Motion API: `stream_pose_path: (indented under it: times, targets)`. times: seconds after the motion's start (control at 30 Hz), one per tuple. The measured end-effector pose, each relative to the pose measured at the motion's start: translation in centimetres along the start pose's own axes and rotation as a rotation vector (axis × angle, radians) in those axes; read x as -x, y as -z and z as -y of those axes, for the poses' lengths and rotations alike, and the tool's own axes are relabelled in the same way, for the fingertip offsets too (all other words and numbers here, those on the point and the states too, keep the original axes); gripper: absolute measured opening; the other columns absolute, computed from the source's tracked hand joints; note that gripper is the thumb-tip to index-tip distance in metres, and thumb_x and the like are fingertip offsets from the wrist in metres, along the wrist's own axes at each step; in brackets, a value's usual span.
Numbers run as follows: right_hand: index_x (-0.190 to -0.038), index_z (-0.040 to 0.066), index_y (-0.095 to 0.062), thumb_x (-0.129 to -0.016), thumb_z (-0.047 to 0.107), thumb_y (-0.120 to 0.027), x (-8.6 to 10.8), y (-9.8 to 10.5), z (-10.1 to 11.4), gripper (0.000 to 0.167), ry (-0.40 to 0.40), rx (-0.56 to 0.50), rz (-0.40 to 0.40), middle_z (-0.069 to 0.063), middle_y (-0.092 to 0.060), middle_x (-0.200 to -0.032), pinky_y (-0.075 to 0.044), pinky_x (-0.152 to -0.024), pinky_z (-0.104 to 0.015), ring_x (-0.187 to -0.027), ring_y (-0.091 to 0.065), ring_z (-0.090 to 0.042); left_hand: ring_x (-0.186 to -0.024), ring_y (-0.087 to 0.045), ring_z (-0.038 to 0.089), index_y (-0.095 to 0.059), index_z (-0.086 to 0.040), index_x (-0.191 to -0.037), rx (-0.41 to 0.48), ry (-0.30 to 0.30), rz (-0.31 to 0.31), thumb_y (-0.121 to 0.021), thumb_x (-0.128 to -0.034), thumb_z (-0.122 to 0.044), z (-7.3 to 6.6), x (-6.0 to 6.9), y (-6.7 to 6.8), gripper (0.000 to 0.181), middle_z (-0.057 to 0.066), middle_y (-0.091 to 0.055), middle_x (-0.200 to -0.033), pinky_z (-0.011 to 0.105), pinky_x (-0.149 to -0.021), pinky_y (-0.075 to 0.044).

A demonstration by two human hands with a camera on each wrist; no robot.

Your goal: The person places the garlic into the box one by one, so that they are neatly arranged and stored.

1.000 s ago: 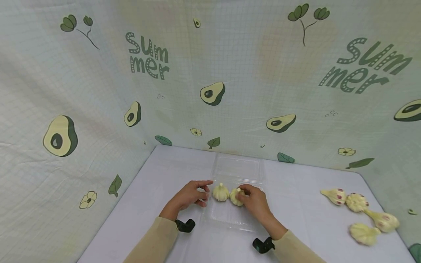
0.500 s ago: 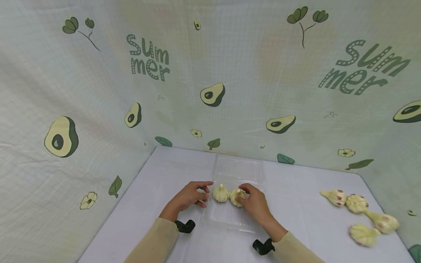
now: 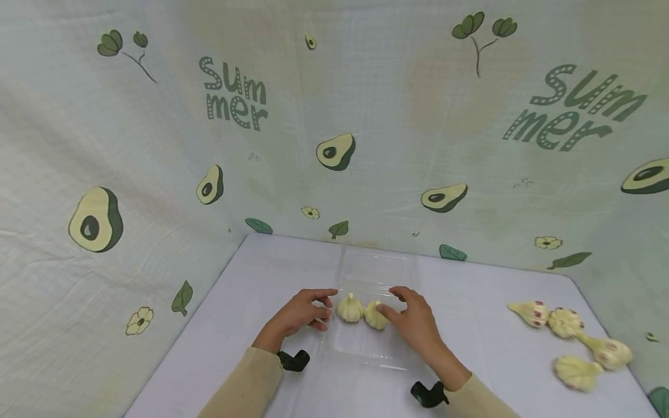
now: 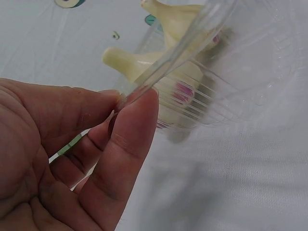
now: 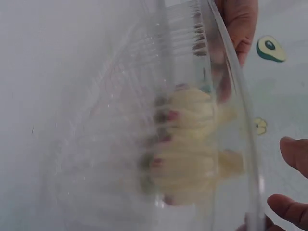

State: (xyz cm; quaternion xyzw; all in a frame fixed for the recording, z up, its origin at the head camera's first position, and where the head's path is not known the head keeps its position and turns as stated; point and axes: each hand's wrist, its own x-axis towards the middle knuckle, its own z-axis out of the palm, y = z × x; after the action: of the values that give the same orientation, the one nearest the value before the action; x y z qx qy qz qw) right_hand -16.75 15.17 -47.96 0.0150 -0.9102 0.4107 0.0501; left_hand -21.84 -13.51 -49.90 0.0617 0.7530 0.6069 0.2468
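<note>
A clear plastic clamshell box (image 3: pixel 363 343) lies unfolded on the table, its lid (image 3: pixel 376 268) laid back. Inside sit two pale garlic bulbs side by side, the left bulb (image 3: pixel 349 309) and the right bulb (image 3: pixel 373 316), stems up. At the box's left rim (image 4: pixel 166 67) is my left hand (image 3: pixel 300 312), pinching that rim between thumb and finger in the left wrist view. My right hand (image 3: pixel 419 325) hovers by the right bulb, thumb and fingers spread. Through the plastic wall (image 5: pixel 91 149), the right wrist view shows both bulbs with pinkish marks, blurred.
Several more garlic bulbs lie grouped at the table's right side, among them a lone garlic bulb (image 3: pixel 577 372) in front. A printed cloth (image 3: pixel 387 145) hangs behind and beside the white table (image 3: pixel 251 278).
My right hand has let go of the right garlic bulb and drawn back a little to the right, fingers spreading. My left hand stays at the box's left rim.
</note>
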Motion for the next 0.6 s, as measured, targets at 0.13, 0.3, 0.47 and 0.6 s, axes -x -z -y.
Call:
stream_pose_path:
  times: [0.13, 0.3, 0.47, 0.6]
  targets:
    - [-0.14, 0.006, -0.063, -0.098, 0.037, -0.077, 0.3, 1.5, -0.2, 0.054, 0.022, -0.032, -0.014, -0.019, -0.065, -0.138, -0.059, -0.095, -0.051, -0.123, -0.064, -0.039, -0.079, -0.068, 0.019, -0.058, -0.009, -0.152, -0.006, 0.004, -0.005, -0.069, -0.0962, 0.005, 0.0, 0.1, 0.0, 0.058, 0.012, -0.058, -0.115, 0.031, -0.068, -0.065]
    - [-0.14, 0.005, -0.062, -0.099, 0.035, -0.075, 0.7, 3.5, -0.8, 0.053, 0.058, -0.014, -0.098, -0.02, -0.064, -0.139, -0.06, -0.094, -0.055, -0.12, -0.066, -0.042, -0.079, -0.068, 0.019, -0.058, -0.009, -0.152, -0.018, 0.006, -0.01, -0.069, -0.0962, 0.005, 0.1, 0.1, 0.0, 0.058, 0.012, -0.058, -0.115, 0.031, -0.068, -0.065]
    - [-0.141, 0.002, -0.06, -0.098, 0.029, -0.077, 1.4, 5.6, -1.8, 0.054, 0.067, 0.014, -0.217, -0.022, -0.063, -0.138, -0.059, -0.095, -0.058, -0.117, -0.067, -0.043, -0.078, -0.068, 0.019, -0.058, -0.009, -0.152, -0.018, 0.003, -0.006, -0.068, -0.0969, 0.005, 0.1, 0.1, 0.0, 0.058, 0.012, -0.058, -0.115, 0.031, -0.067, -0.065]
    - [-0.144, 0.002, -0.058, -0.097, 0.026, -0.079, 2.1, 7.3, -3.0, 0.057, 0.056, 0.026, -0.311, -0.023, -0.062, -0.137, -0.06, -0.095, -0.033, -0.121, -0.063, -0.039, -0.078, -0.068, 0.019, -0.058, -0.01, -0.152, -0.022, 0.002, -0.003, -0.068, -0.097, 0.005, 0.1, 0.0, 0.0, 0.058, 0.012, -0.058, -0.115, 0.031, -0.067, -0.065]
